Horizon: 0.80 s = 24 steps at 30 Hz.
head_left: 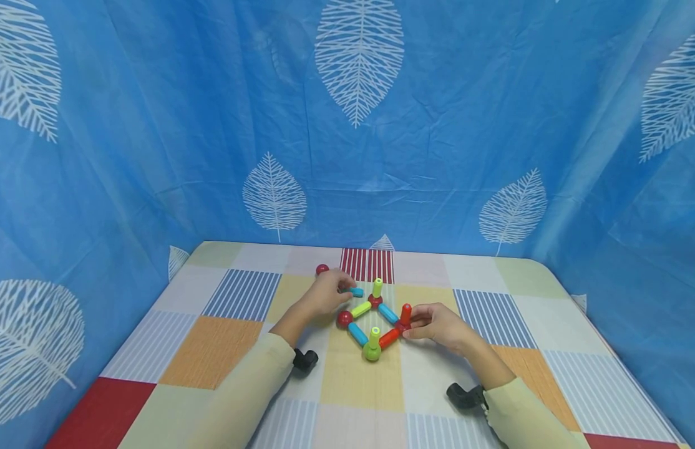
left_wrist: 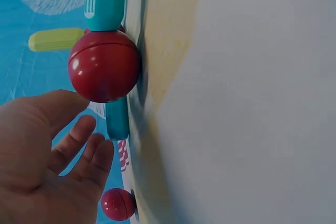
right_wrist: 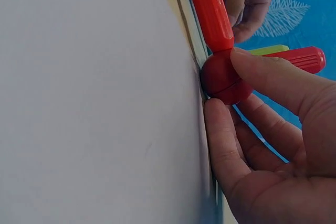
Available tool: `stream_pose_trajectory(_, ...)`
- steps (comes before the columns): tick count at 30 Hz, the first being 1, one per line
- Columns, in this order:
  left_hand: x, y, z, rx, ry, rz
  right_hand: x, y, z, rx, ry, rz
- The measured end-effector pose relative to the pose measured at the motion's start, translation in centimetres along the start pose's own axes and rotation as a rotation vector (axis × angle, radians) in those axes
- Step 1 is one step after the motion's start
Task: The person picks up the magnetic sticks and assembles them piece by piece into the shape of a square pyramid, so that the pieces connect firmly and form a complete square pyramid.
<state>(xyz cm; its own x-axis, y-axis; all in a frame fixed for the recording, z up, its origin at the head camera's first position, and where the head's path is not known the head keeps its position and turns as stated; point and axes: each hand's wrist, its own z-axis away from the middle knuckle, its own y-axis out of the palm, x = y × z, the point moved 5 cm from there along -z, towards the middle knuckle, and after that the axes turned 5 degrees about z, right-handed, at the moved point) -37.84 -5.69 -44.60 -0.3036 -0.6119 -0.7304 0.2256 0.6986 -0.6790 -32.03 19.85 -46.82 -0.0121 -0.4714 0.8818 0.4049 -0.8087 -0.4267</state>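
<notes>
A four-sided frame of short rods and balls lies on the table. Its left ball (head_left: pixel 344 319), back ball (head_left: pixel 375 301) and right ball (right_wrist: pixel 223 80) are red; the front ball (head_left: pixel 372 352) is green. Yellow-green rods stand upright on the back and front balls, and a red upright rod (head_left: pixel 406 313) on the right one. My right hand (head_left: pixel 440 325) pinches the right ball between thumb and fingers. Beyond the left ball, my left hand (head_left: pixel 327 293) reaches over a loose blue rod (head_left: pixel 356 292), its fingers spread and slightly bent, with a gap between thumb and fingertips.
A loose red ball (head_left: pixel 322 269) lies behind my left hand. The table wears a patchwork-patterned cloth (head_left: pixel 361 386). Blue curtains (head_left: pixel 437 125) with white leaf prints hang behind and at both sides. Black wrist cameras (head_left: pixel 465 396) sit under my forearms.
</notes>
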Motion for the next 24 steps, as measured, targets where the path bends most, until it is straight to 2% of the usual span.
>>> stream_pose_trajectory(5,-0.2,0.3,-1.0,0.017,0.035,-0.099,-0.1,0.0,-0.1,0.005,-0.007,-0.015)
stream_pose_trajectory(9,-0.2,0.7,-1.6,0.059,0.026,-0.14,-0.1,0.0,-0.1,0.011,-0.008,-0.026)
stream_pose_trajectory(15,-0.2,1.4,-2.2,0.109,0.02,-0.183,-0.2,0.1,-0.1,0.016,-0.003,-0.031)
stream_pose_trajectory(24,-0.2,1.7,-2.8,0.12,0.031,-0.196,-0.1,0.0,-0.1,0.025,-0.001,-0.033)
